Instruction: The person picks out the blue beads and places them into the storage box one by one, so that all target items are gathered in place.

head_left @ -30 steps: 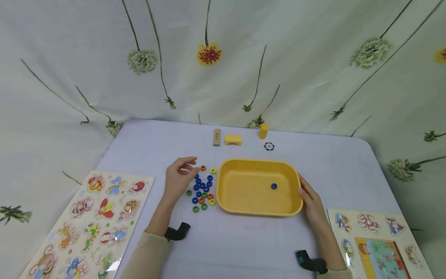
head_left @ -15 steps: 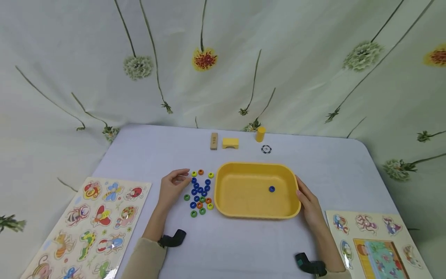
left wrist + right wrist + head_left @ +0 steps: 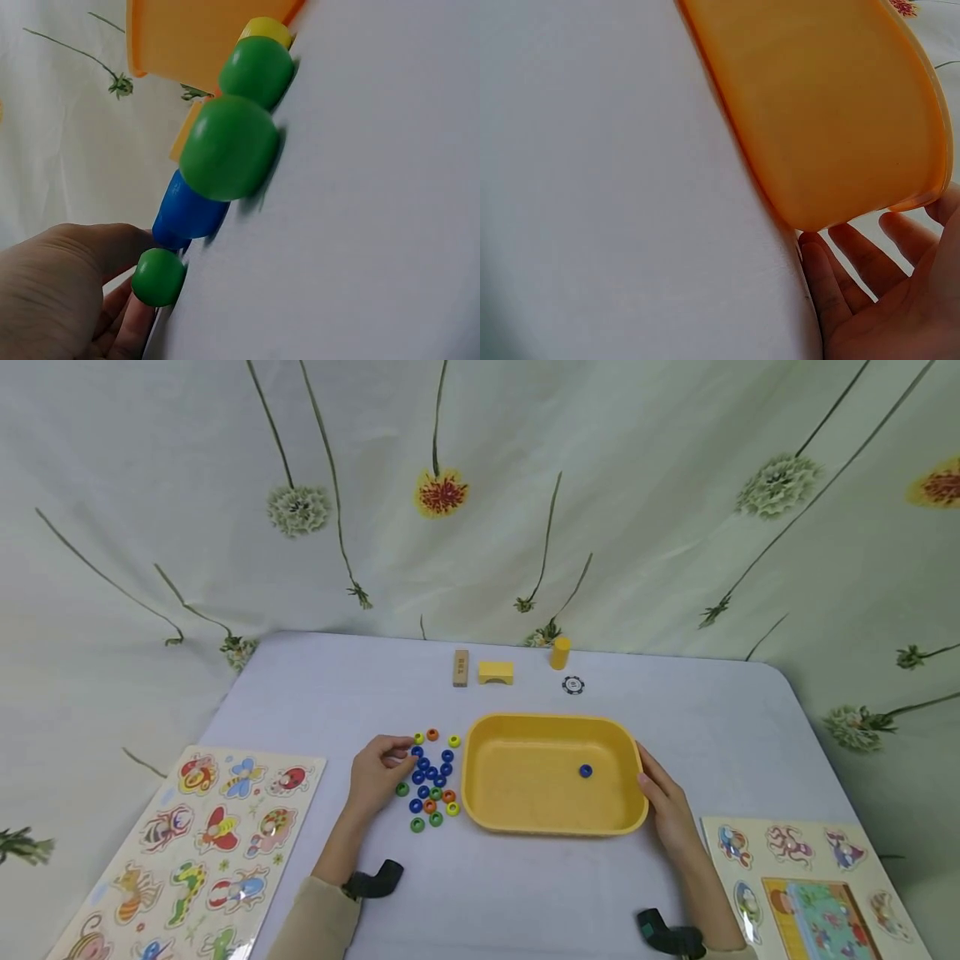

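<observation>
My left hand [image 3: 375, 774] is at the left side of a group of small round beads. Its thumb and forefinger tips lie around a blue bead [image 3: 417, 752]; whether they pinch it is not clear. A yellow bead [image 3: 419, 738] is just beyond the fingertips, and a green bead [image 3: 158, 277] shows beside the fingers in the left wrist view. With my right hand [image 3: 670, 806] I hold the right end of a yellow tray [image 3: 551, 828], thumb at the rim and fingers against the outer wall [image 3: 840, 135]. One blue bead [image 3: 586, 771] lies inside the tray.
At the back are a wooden block [image 3: 461, 668], a yellow arch block [image 3: 496, 672], a yellow cylinder [image 3: 560, 653] and a poker chip [image 3: 573, 685]. An insect picture board [image 3: 217, 852] lies left, a sea-creature board [image 3: 810, 893] right.
The left hand has drawn back from beside the orange bead, uncovering a yellow bead, and then moved in toward the blue bead. The right hand stays on the tray. The head view has shifted slightly.
</observation>
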Demonstrator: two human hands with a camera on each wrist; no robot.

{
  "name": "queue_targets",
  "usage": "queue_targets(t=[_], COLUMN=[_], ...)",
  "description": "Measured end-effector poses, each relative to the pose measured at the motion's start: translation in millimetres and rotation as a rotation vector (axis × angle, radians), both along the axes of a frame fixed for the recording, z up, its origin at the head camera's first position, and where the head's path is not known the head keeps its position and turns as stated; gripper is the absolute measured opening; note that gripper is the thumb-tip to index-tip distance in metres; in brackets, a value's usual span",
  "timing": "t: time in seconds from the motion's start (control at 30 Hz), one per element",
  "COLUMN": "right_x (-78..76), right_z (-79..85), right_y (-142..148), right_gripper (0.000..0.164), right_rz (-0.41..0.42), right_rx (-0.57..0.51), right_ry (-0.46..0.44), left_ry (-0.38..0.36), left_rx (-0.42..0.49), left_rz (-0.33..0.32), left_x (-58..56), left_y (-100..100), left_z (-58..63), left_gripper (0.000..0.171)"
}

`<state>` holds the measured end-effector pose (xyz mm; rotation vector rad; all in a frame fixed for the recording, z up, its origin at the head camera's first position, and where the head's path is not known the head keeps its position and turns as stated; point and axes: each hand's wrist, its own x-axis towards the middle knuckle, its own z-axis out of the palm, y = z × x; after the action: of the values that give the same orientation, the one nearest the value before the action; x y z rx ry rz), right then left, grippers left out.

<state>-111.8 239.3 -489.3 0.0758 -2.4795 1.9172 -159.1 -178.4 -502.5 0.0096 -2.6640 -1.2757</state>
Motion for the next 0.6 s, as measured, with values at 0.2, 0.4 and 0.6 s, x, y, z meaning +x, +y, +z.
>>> queue_targets(t=[0.2, 0.4, 0.6], right_x=[0.2, -0.4, -0.6], right_z=[-1.6, 0.3, 2.9], right_y=[1.0, 1.1, 0.6], right_gripper=[0.044, 0.044, 0.045], right_rz=[0.010, 0.004, -0.009], right_rx=[0.000, -0.016, -0.032], right_ry=[0.012, 0.007, -0.021], left_ry=[0.014, -0.015, 0.020], left_rx=[-0.061, 0.015, 0.232], left_rz=[0.007, 0.068, 0.112], left_x=[-1.7, -1.9, -2.0], left_y=[2.5, 3.3, 16.7], left_z=[1.0, 5.6, 25.5], left_gripper=[0.023, 0.024, 0.029])
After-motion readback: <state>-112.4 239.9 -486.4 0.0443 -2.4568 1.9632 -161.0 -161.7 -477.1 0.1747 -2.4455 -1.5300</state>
